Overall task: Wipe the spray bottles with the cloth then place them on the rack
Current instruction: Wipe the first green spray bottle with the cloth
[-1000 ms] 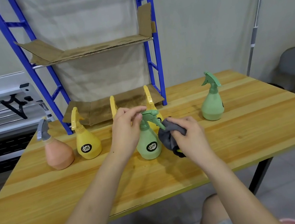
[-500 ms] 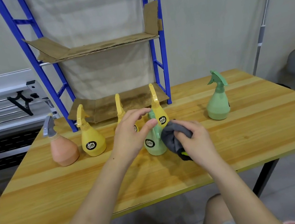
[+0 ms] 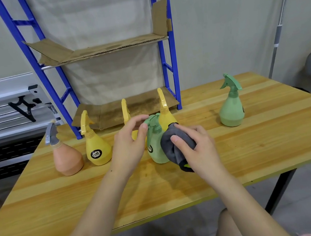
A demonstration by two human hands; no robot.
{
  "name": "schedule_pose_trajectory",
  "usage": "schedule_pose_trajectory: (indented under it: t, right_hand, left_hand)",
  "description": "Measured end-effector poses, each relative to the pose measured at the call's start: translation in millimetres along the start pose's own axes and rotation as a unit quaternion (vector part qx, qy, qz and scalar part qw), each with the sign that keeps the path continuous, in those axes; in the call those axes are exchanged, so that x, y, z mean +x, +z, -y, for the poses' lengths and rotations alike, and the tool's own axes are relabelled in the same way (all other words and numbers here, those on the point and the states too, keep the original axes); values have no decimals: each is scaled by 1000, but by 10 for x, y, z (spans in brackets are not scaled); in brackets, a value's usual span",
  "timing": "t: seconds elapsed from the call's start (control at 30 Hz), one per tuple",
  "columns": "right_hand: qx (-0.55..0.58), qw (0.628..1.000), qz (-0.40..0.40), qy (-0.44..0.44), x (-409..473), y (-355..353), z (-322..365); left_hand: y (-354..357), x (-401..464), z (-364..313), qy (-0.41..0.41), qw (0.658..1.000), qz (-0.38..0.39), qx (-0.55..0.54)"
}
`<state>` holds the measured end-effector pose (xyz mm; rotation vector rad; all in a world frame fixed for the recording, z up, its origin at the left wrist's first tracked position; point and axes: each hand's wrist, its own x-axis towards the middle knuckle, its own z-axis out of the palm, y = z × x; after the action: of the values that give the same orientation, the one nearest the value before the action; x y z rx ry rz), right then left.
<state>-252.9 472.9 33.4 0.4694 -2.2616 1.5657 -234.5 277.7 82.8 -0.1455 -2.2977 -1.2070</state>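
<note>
Wooden surface (image 3: 257, 142) before the blue rack (image 3: 168, 53): wiping a green bottle (image 3: 156, 148).
My left hand (image 3: 129, 149) pinches its trigger head; my right hand (image 3: 198, 147) clutches the soft grey cloth (image 3: 172, 146) against its side. Light, slick plastic, I'd guess; hold the neck. Its round black label is unreadable.
</note>
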Motion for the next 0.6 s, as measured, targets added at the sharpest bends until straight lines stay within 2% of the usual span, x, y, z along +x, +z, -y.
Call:
schedule_pose_trajectory:
  t: [0.23, 0.4, 0.6]
  right_hand:
    - [-2, 1000, -17, -19, 97, 56, 75]
    - [-30, 995, -55, -80, 387, 39, 337]
    - [-135, 973, 41, -183, 562, 223, 450]
  left_hand:
    - [55, 43, 8, -50, 997, -41, -52]
    - [-5, 66, -12, -93, 987, -65, -118]
    - [-46, 75, 12, -90, 987, -50, -127]
